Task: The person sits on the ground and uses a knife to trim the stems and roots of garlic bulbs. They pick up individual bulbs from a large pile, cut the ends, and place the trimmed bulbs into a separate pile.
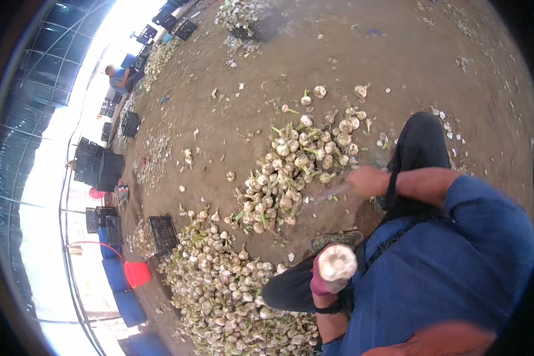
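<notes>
My left hand (321, 283), in a dark pink glove with a black band at the wrist, is closed around a large whitish garlic bulb (337, 262). The bulb's broad, pale end faces up. My bare right hand (366, 180), also with a black wristband, is over the ground by the right edge of a smaller garlic pile (285, 160). Motion smears its fingers, and I cannot make out whether anything is in them. A much larger heap of garlic bulbs (225, 296) with short stems spreads beside my left knee.
A black crate (163, 234) stands at the big heap's far-left edge. Beyond it are a red bucket (137, 274), blue containers (115, 274) and stacked dark crates (98, 163). Another person (120, 78) sits at the far left. Loose bulbs and peelings dot the brown ground (368, 59).
</notes>
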A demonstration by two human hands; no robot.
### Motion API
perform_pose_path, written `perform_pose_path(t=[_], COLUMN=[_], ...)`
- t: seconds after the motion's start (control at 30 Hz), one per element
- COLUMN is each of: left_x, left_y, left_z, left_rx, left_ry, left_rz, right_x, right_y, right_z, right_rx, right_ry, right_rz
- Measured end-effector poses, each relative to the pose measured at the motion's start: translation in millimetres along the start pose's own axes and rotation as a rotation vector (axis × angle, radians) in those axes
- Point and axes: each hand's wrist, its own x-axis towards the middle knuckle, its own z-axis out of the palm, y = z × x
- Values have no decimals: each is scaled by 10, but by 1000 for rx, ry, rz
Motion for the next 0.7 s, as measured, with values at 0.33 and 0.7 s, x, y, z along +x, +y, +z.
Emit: perform_pose_path(t=[0.33, 0.7], left_x=[79, -40], left_y=[157, -217], left_z=[293, -853], left_rx=[925, 1023], left_ry=[323, 365], left_rz=[366, -59], right_x=[-552, -754], right_y=[-668, -917], right_z=[-328, -311], right_rx=[180, 173], right_ry=[164, 25], right_rz=[-313, -508])
